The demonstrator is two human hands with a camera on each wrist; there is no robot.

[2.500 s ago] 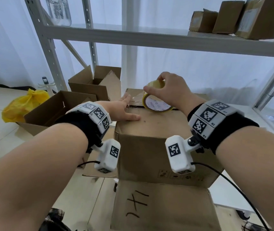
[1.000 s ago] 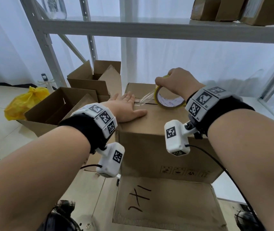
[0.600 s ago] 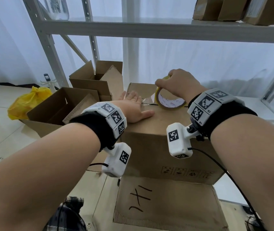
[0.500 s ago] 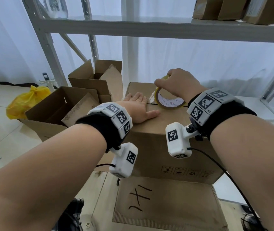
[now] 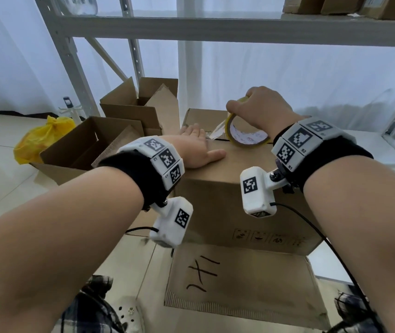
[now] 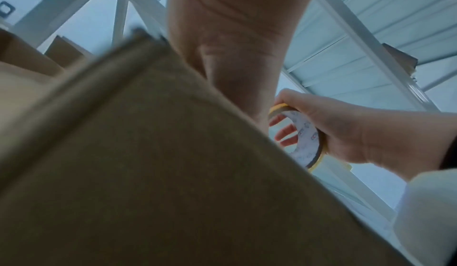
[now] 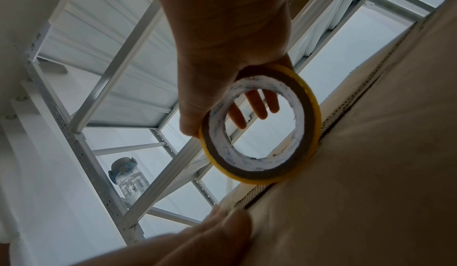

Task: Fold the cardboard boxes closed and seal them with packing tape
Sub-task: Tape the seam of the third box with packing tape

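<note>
A closed brown cardboard box (image 5: 235, 188) stands in front of me, flaps folded down with a seam (image 7: 346, 112) across the top. My left hand (image 5: 196, 147) lies flat on the box top at its left, fingers straight, pressing on the end of a clear tape strip (image 5: 217, 133). My right hand (image 5: 261, 111) grips a yellow-edged roll of packing tape (image 5: 247, 138), standing on edge on the seam. The roll (image 7: 262, 133) touches the box top, thumb on its rim and fingers behind it. In the left wrist view the box side (image 6: 148, 172) fills the picture, with the roll (image 6: 301, 137) beyond.
Two open cardboard boxes (image 5: 91, 150) (image 5: 143, 104) sit on the floor to the left, beside a yellow plastic bag (image 5: 40, 138). A flattened cardboard sheet (image 5: 239, 284) with black marks lies below the box. A grey metal shelf (image 5: 215, 30) spans overhead, with small boxes (image 5: 350, 6) on it.
My left hand has slid right along the box top toward the roll. My right hand with the roll has stayed near the seam, shifting only slightly; the drawn-out tape strip is shorter.
</note>
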